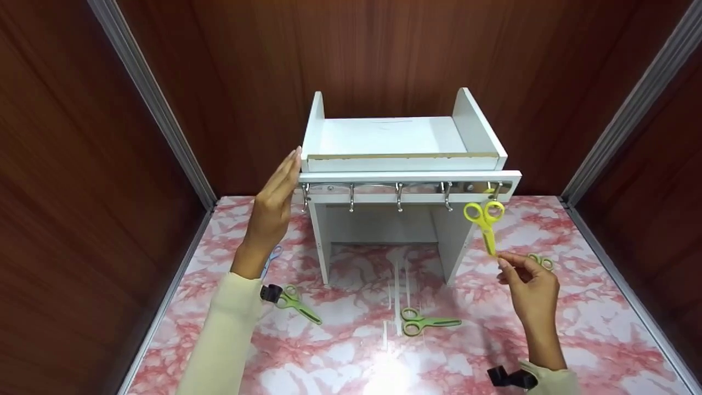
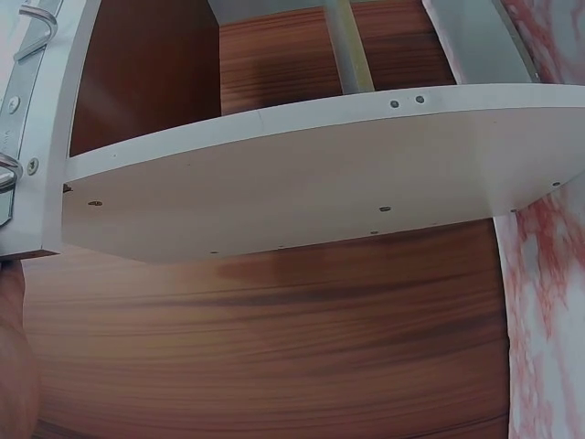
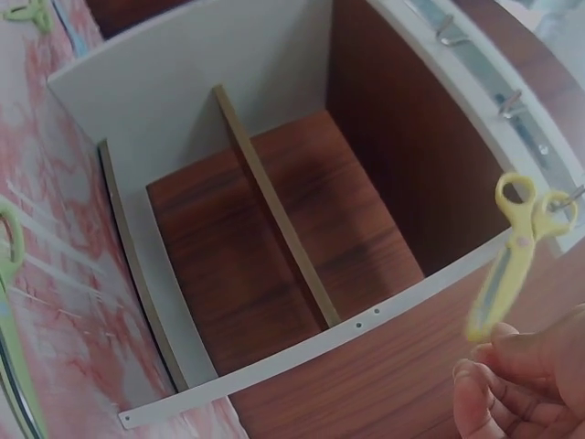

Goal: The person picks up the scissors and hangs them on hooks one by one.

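At 4 o'clock, right hand (image 1: 532, 282) is pinching yellow scissors (image 1: 487, 233), likely leaving loops (image 1: 484, 219) free; at 9, straight-fingered left hand (image 1: 274, 200) is seemingly steadying shelf (image 1: 403, 164).

Blue scissors (image 1: 271, 257) only partly visible

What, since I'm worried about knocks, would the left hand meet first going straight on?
Probably the white shelf's left side; the left hand seems to touch it, though depth is unclear.

Room to pass under shelf (image 1: 390, 137), between side panels (image 1: 453, 236); hooks (image 1: 399, 197) jut above.
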{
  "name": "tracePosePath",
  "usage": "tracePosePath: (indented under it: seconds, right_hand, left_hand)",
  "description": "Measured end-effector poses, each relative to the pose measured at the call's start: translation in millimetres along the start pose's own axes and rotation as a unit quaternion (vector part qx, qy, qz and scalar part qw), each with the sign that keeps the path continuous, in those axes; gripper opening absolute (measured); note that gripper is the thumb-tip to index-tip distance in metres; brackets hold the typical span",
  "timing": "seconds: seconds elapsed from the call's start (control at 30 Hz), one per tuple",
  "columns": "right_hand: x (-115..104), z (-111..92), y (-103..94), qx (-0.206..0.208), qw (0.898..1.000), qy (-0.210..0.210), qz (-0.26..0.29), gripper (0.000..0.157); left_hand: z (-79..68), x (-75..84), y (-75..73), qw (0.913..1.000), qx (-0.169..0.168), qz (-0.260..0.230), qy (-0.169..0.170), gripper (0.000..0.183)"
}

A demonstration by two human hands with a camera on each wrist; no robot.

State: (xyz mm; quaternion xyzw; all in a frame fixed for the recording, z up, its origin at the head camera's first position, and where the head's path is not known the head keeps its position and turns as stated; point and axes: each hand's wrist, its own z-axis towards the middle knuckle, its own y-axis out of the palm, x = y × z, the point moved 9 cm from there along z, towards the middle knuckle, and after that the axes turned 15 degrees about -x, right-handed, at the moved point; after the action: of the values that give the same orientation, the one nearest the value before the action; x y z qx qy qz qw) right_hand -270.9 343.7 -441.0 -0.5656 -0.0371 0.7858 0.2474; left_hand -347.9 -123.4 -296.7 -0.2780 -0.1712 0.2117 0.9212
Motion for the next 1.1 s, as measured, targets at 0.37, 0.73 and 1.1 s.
tracePosePath:
  seconds: [0.37, 0.73, 1.1]
  right_hand:
    - [4.3, -0.8, -2.3, 0.006, 1.0, -0.003, 0.011, 0.011]
    - [9.3, -5.0, -8.1, 0.011, 1.0, 0.009, -0.008, 0.013]
    - [18.6, -9.3, -18.2, 0.024, 0.999, 0.025, -0.033, 0.014]
  left_hand:
    - [-1.8, -1.9, 0.0, 1.0, 0.001, 0.004, -0.003, 0.05]
    - [-2.2, -3.7, -0.3, 1.0, 0.006, 0.003, -0.001, 0.049]
    - [0.0, -0.6, 0.6, 1.0, 0.003, 0.001, 0.001, 0.049]
